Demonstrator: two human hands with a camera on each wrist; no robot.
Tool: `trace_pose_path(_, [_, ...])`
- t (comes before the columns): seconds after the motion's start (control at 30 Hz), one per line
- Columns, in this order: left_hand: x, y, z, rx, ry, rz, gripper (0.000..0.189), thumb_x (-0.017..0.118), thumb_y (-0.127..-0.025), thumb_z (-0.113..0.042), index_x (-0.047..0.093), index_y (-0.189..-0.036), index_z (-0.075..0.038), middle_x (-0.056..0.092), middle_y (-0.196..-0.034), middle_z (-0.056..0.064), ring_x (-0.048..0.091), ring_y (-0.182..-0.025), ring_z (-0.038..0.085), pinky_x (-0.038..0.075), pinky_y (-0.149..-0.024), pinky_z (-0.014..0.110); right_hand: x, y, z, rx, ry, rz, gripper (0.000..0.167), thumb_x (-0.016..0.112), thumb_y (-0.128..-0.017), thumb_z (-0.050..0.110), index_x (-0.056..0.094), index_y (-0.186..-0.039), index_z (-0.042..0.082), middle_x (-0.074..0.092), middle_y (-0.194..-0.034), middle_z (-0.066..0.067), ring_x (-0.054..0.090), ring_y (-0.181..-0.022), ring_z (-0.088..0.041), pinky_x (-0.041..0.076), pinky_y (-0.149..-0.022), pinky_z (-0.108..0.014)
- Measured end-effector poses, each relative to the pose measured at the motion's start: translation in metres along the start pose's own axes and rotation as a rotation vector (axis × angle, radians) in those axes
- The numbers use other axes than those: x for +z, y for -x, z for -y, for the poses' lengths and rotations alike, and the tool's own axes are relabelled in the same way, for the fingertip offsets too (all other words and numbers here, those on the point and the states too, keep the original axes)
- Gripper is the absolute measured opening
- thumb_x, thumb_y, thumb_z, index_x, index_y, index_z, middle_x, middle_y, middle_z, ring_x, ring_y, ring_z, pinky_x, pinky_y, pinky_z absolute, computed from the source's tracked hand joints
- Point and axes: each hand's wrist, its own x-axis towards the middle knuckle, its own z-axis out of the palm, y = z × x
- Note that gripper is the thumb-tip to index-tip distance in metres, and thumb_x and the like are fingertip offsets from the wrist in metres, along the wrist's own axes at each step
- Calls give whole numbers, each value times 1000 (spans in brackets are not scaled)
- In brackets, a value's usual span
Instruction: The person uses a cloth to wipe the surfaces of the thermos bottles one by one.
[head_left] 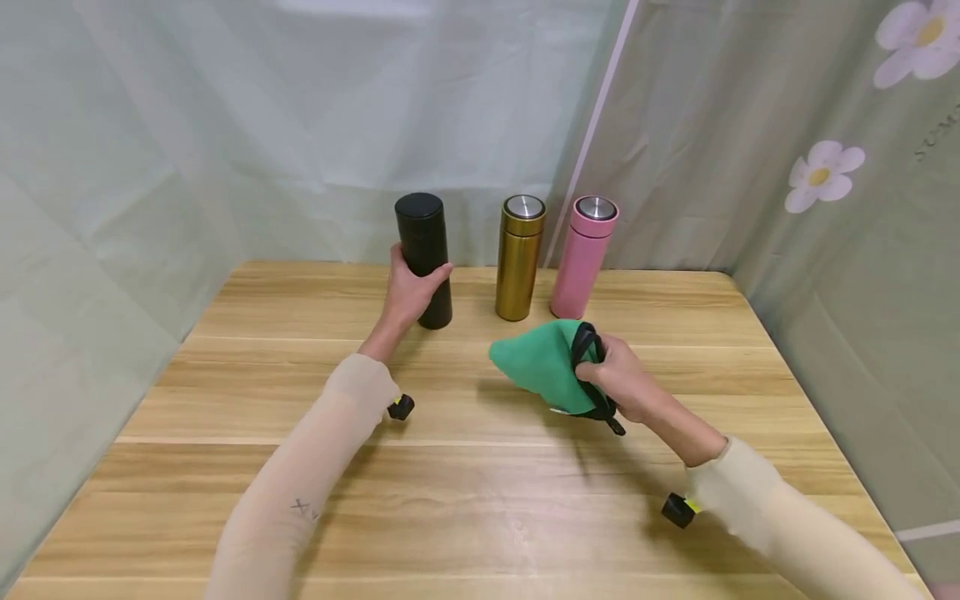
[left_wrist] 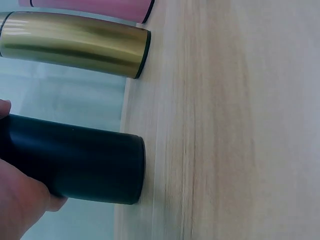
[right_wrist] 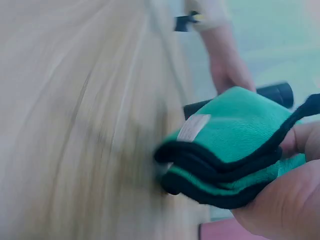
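Observation:
A black flask (head_left: 424, 254) stands upright at the back of the wooden table (head_left: 465, 500), and my left hand (head_left: 408, 292) grips its body; the left wrist view shows the flask (left_wrist: 75, 160) with its base on the wood. My right hand (head_left: 618, 379) holds a folded green cloth with black edging (head_left: 547, 362) just above the table, in front of the flasks. In the right wrist view the cloth (right_wrist: 230, 150) is bunched between fingers and thumb.
A gold flask (head_left: 520, 258) and a pink flask (head_left: 583, 254) stand upright to the right of the black one. Curtains hang close behind and on both sides of the table. The table's right edge (head_left: 825, 392) lies near my right forearm.

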Motion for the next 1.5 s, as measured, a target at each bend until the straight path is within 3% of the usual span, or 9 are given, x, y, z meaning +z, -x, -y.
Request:
trace_pose_path(0.17, [-3,5,-3,-20,9,16,84,79,-90,-30,28,-152,-4,47,-142,20,51,-128,35,37,-113,50,-19,3,-5,134,-300,2,30,52,-86,-2,49,-116,-1,65,-100,-5,67,-89,-18,58,-80,-34])
trace_pose_path(0.37, [-6,15,-10,-18,-19,65,84,78,-91,-31,28,-152,-3,47,-142,20,52,-127,35,39,-111,52,-33,8,-15,161,-572,11,23,42,-94,-5,49,-114,2,71,-96,-3,71,-90,-16,60,-82,-33])
trace_pose_path(0.5, [-8,24,-16,-26,-34,119,86,78,-91,-33,27,-153,-3,45,-143,20,50,-128,37,38,-112,55,-38,13,-18,151,-682,9,23,39,-95,-6,54,-111,4,71,-98,-3,71,-92,-17,59,-83,-33])
trace_pose_path(0.7, [-6,41,-26,-56,-54,200,87,78,-91,-33,25,-155,-4,43,-147,19,49,-131,37,37,-114,57,-47,25,-14,165,-775,-43,21,37,-98,-4,52,-110,5,70,-99,-2,70,-91,-16,59,-83,-31])
trace_pose_path(0.93, [2,58,-38,-21,-17,269,79,78,-90,-27,32,-150,-3,47,-141,19,52,-126,37,40,-110,57,-58,35,-6,215,-870,-112,15,36,-102,5,44,-114,7,68,-96,-1,68,-87,-15,57,-80,-29])
trace_pose_path(1.17, [16,80,-45,0,-5,371,76,80,-89,-18,35,-149,-2,51,-139,18,53,-125,35,41,-110,53,-66,45,-6,208,-936,-153,15,39,-103,5,48,-114,8,69,-100,-1,69,-91,-15,57,-83,-30])
trace_pose_path(1.33, [24,93,-50,21,19,413,76,81,-88,-17,36,-149,-3,52,-137,17,55,-123,34,43,-108,53,-71,49,-4,192,-941,-172,15,44,-102,6,48,-116,10,68,-102,0,68,-93,-15,56,-84,-29])
trace_pose_path(1.5, [31,103,-56,46,38,447,78,81,-87,-14,35,-150,-4,53,-137,18,56,-122,34,44,-107,53,-76,48,-4,133,-978,-153,15,41,-103,4,52,-113,8,70,-103,-2,69,-94,-16,56,-85,-30])
